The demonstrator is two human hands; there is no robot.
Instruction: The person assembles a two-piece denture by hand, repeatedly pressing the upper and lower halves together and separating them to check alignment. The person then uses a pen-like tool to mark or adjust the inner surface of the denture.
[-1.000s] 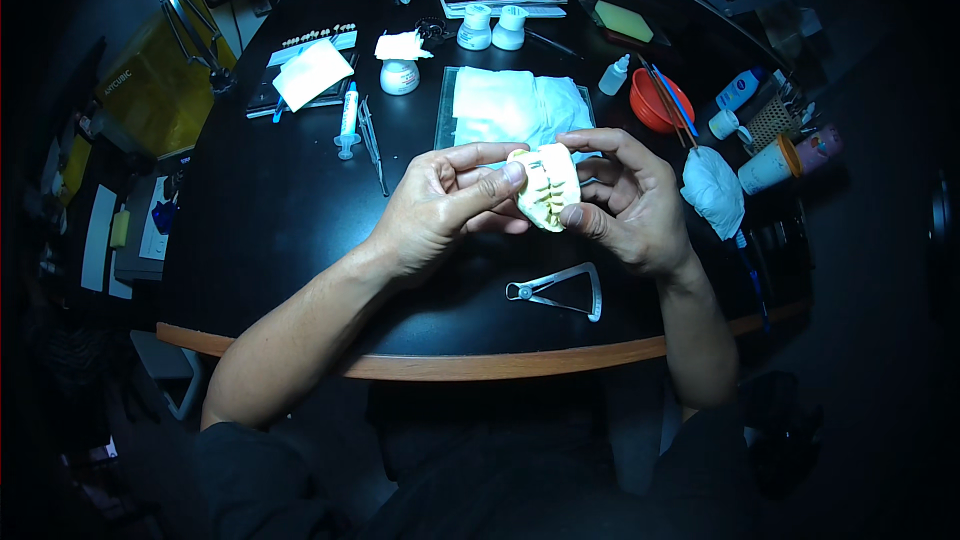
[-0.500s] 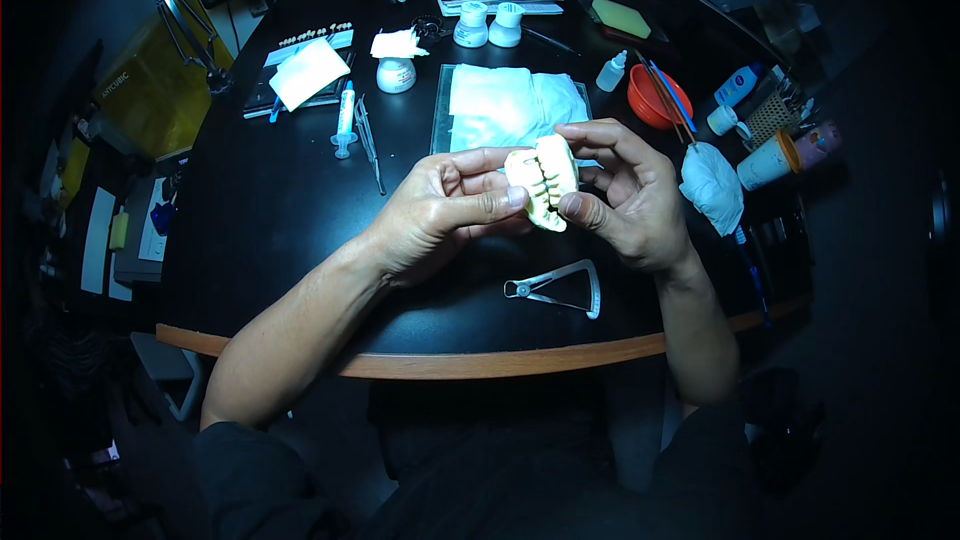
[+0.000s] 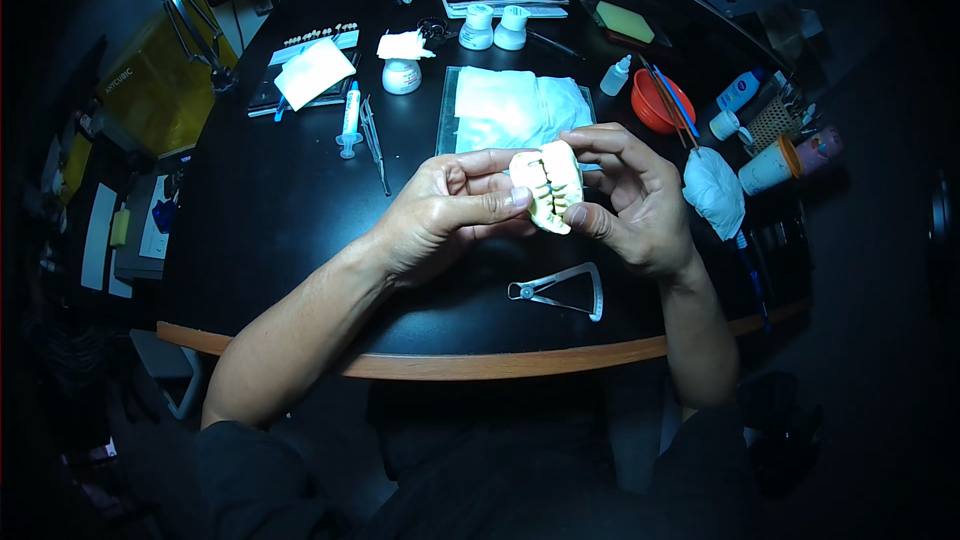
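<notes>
A pale yellow dental cast [image 3: 547, 186], two halves with their tooth rows meeting, is held up above the black desk between both hands. My left hand [image 3: 455, 202] grips the left half, thumb on its near face and fingers behind. On the other side my right hand [image 3: 632, 202] pinches the right half, thumb low on the edge and fingers along the top. Below the hands a metal caliper [image 3: 560, 292] lies on the desk. Just beyond the cast, a white tissue [image 3: 515, 108] covers most of a glass slab [image 3: 447, 112].
Tweezers [image 3: 375, 145] and a syringe [image 3: 350, 120] lie to the left, near a white jar [image 3: 401, 77] with tissue on top. Two more jars [image 3: 478, 27] stand farther back. At right are a red bowl [image 3: 655, 105] with brushes, a dropper bottle [image 3: 616, 76] and wadded tissue [image 3: 714, 194].
Both hands keep hold of the cast, which has turned very slightly. The whole scene sits a little farther right and lower, as the view has shifted.
</notes>
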